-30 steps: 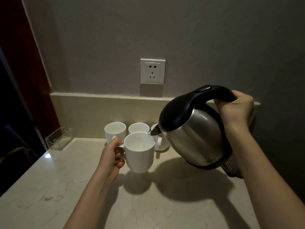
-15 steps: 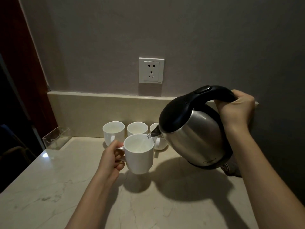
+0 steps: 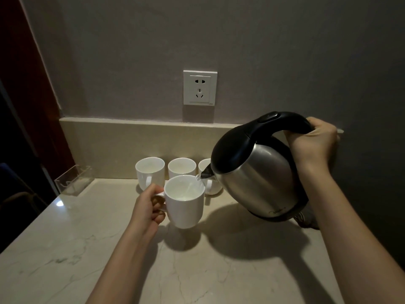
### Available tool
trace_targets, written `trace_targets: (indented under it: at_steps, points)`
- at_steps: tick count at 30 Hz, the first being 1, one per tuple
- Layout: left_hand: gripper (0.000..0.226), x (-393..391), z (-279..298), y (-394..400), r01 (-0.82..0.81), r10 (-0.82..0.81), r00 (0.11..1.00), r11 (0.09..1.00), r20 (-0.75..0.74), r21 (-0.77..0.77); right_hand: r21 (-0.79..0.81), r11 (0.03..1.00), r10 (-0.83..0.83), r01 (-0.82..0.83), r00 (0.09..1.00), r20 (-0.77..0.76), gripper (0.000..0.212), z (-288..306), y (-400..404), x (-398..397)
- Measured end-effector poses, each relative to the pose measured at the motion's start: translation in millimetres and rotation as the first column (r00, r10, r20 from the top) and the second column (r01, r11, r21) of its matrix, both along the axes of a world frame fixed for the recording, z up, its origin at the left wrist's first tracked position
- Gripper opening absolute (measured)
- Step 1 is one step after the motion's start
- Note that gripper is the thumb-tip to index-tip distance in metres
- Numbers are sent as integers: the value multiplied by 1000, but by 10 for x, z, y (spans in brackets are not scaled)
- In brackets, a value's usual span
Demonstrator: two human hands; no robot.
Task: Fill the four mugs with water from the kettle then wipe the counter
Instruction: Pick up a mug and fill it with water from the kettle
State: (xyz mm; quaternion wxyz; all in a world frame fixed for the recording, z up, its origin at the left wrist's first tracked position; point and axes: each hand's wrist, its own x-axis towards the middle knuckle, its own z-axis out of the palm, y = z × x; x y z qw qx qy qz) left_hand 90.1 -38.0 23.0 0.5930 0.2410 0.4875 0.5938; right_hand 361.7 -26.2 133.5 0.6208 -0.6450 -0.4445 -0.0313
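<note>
Hands grasp: left hand (image 3: 147, 208) holds mug (image 3: 184, 201), right hand (image 3: 312, 142) grips tilted kettle (image 3: 256, 172) pouring water.

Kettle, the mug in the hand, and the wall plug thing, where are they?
kettle (image 3: 260, 178), head view, on its shiny steel side.
held mug (image 3: 185, 210), head view, on its white front.
wall socket (image 3: 200, 87), head view, on the plate's middle.

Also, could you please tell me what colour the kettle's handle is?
Black: the curved plastic handle tops the steel kettle, clearest in the head view.
</note>
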Motion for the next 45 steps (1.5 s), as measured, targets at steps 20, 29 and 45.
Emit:
trace_targets:
  at_steps: [20,29,45]
  points:
    - [30,-15,55,-39,4,-4,999,1000,-32,-13,28,1000,-3,1,998,59,13,39,-128,-136]
    - [30,1,69,-68,-9,9,1000,1000,-1,-14,60,998,31,-33,999,33,13,52,-128,-138]
    - [32,69,37,-87,-3,5,999,999,50,-35,74,996,44,-48,997,59,12,48,-79,-79]
